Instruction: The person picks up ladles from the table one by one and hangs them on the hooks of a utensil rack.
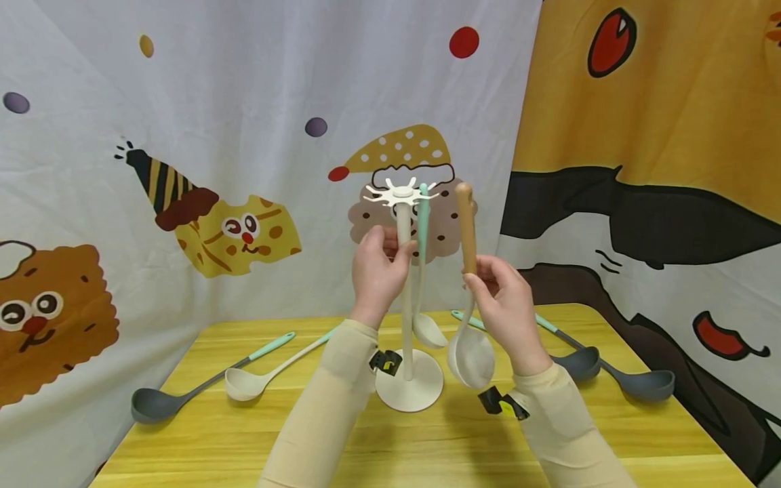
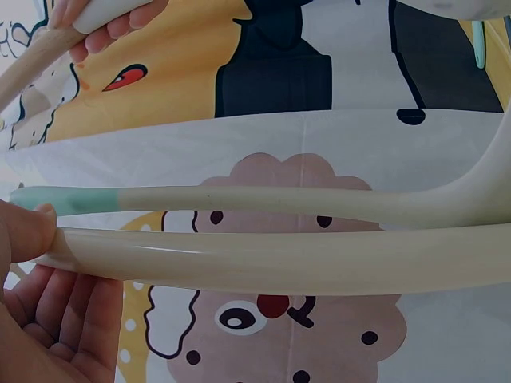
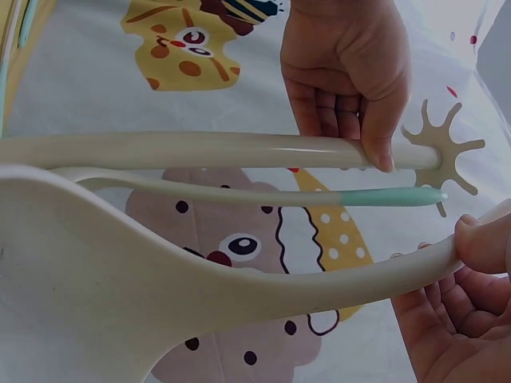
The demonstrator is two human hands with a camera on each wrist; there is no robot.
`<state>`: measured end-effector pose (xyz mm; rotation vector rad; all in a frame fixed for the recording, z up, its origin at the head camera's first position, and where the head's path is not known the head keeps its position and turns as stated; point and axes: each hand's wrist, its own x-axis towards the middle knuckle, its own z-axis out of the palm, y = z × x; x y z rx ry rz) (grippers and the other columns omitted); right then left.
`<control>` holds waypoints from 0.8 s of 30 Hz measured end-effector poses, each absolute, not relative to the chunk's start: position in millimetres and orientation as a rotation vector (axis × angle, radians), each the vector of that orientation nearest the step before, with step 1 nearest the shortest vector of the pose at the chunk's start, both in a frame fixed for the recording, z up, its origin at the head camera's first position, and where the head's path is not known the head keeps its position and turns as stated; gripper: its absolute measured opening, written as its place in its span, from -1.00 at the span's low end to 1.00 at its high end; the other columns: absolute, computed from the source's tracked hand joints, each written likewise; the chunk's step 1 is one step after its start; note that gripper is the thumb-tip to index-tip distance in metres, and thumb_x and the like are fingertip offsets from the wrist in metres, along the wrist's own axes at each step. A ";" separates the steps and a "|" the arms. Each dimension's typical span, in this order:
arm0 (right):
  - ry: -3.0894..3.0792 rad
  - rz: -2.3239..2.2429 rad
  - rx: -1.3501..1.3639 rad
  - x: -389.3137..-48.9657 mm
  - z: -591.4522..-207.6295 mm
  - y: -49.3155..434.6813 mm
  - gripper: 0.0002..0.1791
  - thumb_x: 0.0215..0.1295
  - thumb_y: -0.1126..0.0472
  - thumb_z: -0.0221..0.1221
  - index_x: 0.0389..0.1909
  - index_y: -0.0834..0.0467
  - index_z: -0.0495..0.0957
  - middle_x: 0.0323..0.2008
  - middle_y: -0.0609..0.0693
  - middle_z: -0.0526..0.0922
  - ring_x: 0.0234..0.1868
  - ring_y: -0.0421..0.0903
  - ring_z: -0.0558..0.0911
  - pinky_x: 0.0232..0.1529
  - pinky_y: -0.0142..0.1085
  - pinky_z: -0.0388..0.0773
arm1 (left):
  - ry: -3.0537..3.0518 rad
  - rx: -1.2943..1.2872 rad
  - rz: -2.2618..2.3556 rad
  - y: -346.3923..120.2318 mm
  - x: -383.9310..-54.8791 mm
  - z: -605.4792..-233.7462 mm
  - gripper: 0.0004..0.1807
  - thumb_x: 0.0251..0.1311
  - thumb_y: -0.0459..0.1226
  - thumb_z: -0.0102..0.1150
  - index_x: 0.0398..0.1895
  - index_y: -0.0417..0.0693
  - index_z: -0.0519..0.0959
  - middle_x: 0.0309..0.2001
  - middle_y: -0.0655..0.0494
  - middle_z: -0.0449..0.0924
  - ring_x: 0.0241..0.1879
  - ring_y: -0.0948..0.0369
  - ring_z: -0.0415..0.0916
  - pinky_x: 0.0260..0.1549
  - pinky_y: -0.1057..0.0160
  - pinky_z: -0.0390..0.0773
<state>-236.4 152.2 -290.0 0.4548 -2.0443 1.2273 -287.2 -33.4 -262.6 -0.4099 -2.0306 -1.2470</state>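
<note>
A cream utensil stand point(image 1: 410, 396) rises from a round base on the table, with a ring of hooks at its top. My left hand point(image 1: 379, 271) grips the post just below those hooks; thumb and fingers wrap it in the left wrist view. A cream ladle with a mint handle point(image 1: 424, 224) hangs at the stand's right side, bowl down. Beside it, my right hand point(image 1: 506, 305) pinches a cream ladle with a wooden handle point(image 1: 466, 230) near where handle meets shaft. This ladle is upright, handle end level with the hooks, its bowl point(image 1: 474, 359) above the table.
On the left of the wooden table point(image 1: 403, 454) lie a dark grey ladle point(image 1: 160, 405) and a cream ladle point(image 1: 247, 384). Two dark grey ladles point(image 1: 648, 385) lie on the right, partly behind my right arm. A printed cloth point(image 1: 256, 149) hangs behind the table.
</note>
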 end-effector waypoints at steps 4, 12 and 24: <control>-2.045 1.246 0.454 -237.0 -287.9 149.5 -0.80 0.34 0.39 0.22 -0.05 0.33 0.58 -0.27 0.12 0.59 -0.31 -0.06 0.53 -0.32 -0.46 0.49 | -2.022 -0.419 -1.244 -33.0 -288.1 -262.7 -0.79 0.24 -0.27 0.34 -0.22 -0.20 0.53 -0.32 -0.02 0.55 -0.35 0.11 0.57 -0.37 0.20 0.61; -2.060 1.259 0.439 -238.3 -283.0 144.5 -0.80 0.36 0.38 0.21 -0.03 0.32 0.58 -0.27 0.14 0.58 -0.28 -0.03 0.55 -0.27 -0.53 0.48 | -2.016 -0.418 -1.244 -33.0 -288.1 -262.8 -0.79 0.23 -0.28 0.34 -0.24 -0.20 0.53 -0.32 -0.02 0.55 -0.36 0.11 0.57 -0.37 0.19 0.60; -2.084 1.282 0.443 -242.5 -279.0 140.2 -0.79 0.33 0.40 0.23 -0.04 0.34 0.59 -0.26 0.14 0.59 -0.25 -0.04 0.56 -0.27 -0.50 0.51 | -2.016 -0.416 -1.239 -32.4 -289.0 -262.9 -0.79 0.23 -0.27 0.34 -0.24 -0.20 0.53 -0.33 -0.02 0.55 -0.36 0.11 0.56 -0.38 0.18 0.59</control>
